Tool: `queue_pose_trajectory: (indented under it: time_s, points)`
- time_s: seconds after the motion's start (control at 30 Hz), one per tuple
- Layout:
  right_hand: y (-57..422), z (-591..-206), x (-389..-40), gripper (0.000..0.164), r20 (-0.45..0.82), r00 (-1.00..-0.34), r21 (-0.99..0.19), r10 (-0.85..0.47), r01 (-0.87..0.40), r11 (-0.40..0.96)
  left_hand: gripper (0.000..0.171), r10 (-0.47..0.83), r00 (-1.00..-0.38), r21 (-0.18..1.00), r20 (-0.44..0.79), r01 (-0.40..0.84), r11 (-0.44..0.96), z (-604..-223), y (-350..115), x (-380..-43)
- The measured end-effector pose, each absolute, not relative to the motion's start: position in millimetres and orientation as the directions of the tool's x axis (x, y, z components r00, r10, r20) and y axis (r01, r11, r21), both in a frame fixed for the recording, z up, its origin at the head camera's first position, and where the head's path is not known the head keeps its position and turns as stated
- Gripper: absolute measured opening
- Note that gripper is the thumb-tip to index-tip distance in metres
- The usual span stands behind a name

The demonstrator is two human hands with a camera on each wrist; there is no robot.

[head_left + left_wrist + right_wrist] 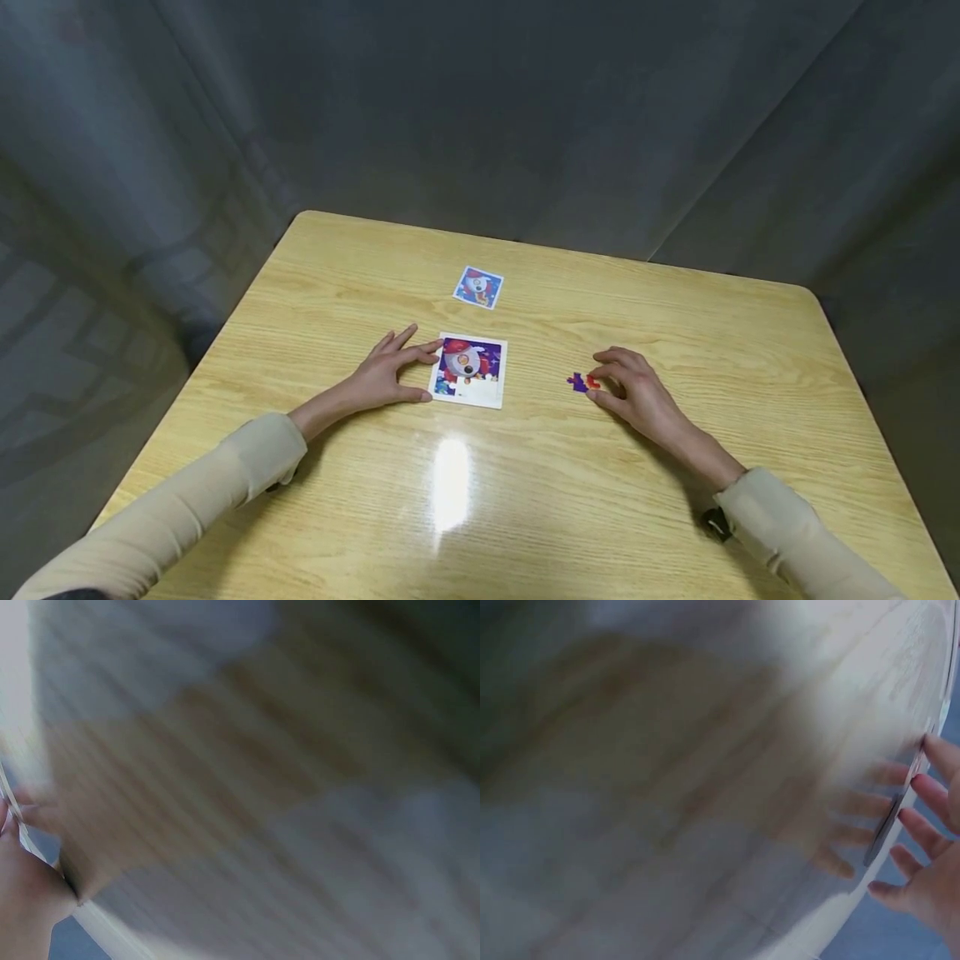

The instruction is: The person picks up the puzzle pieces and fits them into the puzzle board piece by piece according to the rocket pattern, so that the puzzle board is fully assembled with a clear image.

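A square jigsaw puzzle (474, 367) in a white-edged tray lies on the table, its picture filled in at the top and left, with bare white at the lower right. My left hand (386, 375) is spread along the tray's left edge, fingertips and thumb right at the border. To the right, my right hand (630, 387) pinches a small red puzzle piece (592, 382) between thumb and forefinger, low over the table. Directly left of it is a purple puzzle piece (578, 382), overlapping the red one in this view. In both wrist views the blurred tabletop fills most of the picture.
Beyond the tray a small picture card (478, 287) with a similar design lies on the wooden table (360, 275). Dark grey curtains (480, 125) hang behind the table and at its sides. A bright light reflection shows in front of the tray.
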State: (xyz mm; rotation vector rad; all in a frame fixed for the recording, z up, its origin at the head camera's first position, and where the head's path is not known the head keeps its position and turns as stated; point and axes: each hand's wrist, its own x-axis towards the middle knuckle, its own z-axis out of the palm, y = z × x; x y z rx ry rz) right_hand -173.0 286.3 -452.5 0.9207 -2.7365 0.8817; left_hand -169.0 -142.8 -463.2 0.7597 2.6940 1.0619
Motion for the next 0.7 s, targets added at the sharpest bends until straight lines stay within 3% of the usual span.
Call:
queue_pose_trajectory:
  time_s: [0.3, 0.5, 0.7]
  points:
    - [278.9, -451.0, -180.3, 0.021, 0.368, -0.763, -0.419, -0.532, -0.647, 0.637, 0.052, 0.514, -0.856, 0.665, 0.058, 0.417, 0.620, -465.0, -143.9, -168.5]
    - [268.0, -445.5, -175.0, 0.025, 0.345, -0.798, -0.469, -0.494, -0.603, 0.646, 0.052, 0.515, -0.855, 0.669, 0.052, 0.413, 0.618, -466.6, -144.0, -167.3]
    - [249.7, -438.9, -172.5, 0.028, 0.380, -0.783, -0.473, -0.492, -0.622, 0.624, 0.052, 0.517, -0.855, 0.666, 0.053, 0.416, 0.620, -464.7, -144.2, -167.7]
